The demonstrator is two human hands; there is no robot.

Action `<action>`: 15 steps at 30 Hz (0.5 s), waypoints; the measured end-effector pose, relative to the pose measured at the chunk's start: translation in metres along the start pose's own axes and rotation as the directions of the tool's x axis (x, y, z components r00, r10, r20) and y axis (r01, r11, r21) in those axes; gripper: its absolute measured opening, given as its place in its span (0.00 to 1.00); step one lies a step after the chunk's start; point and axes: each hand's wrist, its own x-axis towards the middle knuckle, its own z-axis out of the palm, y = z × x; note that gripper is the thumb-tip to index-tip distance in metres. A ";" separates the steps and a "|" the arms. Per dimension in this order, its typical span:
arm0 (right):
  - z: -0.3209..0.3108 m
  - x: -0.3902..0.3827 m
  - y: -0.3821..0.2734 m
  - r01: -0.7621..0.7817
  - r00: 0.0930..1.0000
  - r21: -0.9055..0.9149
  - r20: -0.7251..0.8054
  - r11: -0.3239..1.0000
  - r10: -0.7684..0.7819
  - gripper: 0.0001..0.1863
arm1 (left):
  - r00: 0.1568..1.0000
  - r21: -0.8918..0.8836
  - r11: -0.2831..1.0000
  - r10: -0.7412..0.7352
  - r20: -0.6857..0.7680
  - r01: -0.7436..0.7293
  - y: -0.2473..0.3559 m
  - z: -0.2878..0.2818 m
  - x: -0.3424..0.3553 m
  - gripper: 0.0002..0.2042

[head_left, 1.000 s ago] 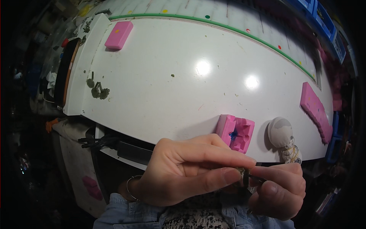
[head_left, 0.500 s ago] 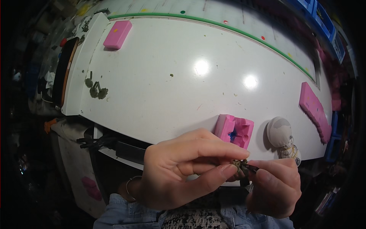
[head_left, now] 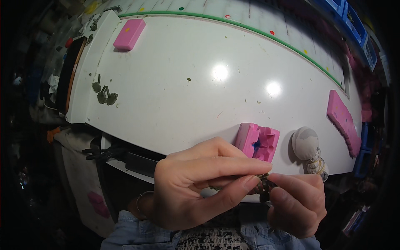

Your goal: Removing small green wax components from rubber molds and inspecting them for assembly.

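My left hand pinches a small dark green moulded piece between thumb and fingertips. Opposite it, my right hand is closed, with its index fingertip and thumb against the piece's right side. Whatever lies inside the right fingers is mostly hidden. Just beyond the hands stands a pink block mould with a hollow and a blue mark inside. To its right lies a grey-white cloth bundle, round at one end and tied with a band.
A pink block lies far left, and a long pink slab at the right. Several dark green stemmed pieces rest on the left side of the white table. Behind a green edge strip runs a white surface with coloured dots.
My right fingertips have come closer against the green piece; the dark tip seen between them before is now largely covered. The dots behind the green strip have shifted left.
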 end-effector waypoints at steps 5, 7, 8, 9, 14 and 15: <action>0.002 -0.004 0.005 0.062 0.998 0.033 -0.025 0.998 -0.061 0.14 | 1.000 -0.003 1.000 -0.010 0.007 0.010 -0.001 -0.001 0.001 0.08; 0.002 -0.003 0.005 0.080 0.997 0.014 -0.019 0.997 -0.080 0.13 | 1.000 -0.008 1.000 -0.016 0.015 0.016 0.000 -0.001 0.001 0.08; 0.001 -0.002 0.004 0.098 0.995 -0.005 -0.013 0.995 -0.099 0.13 | 1.000 -0.009 1.000 -0.026 0.009 0.026 -0.001 0.000 0.001 0.08; 0.001 -0.001 0.002 0.098 0.995 -0.005 -0.013 0.995 -0.098 0.13 | 0.999 -0.010 0.999 -0.035 0.003 0.035 -0.001 0.000 0.001 0.08; -0.002 0.000 -0.002 0.101 0.994 -0.078 0.050 0.992 -0.097 0.11 | 1.000 0.063 0.998 -0.020 -0.007 0.021 0.000 0.003 0.001 0.09; -0.003 0.000 -0.002 0.099 0.994 -0.084 0.050 0.992 -0.095 0.11 | 1.000 0.068 0.997 -0.023 -0.008 0.023 0.000 0.004 0.001 0.09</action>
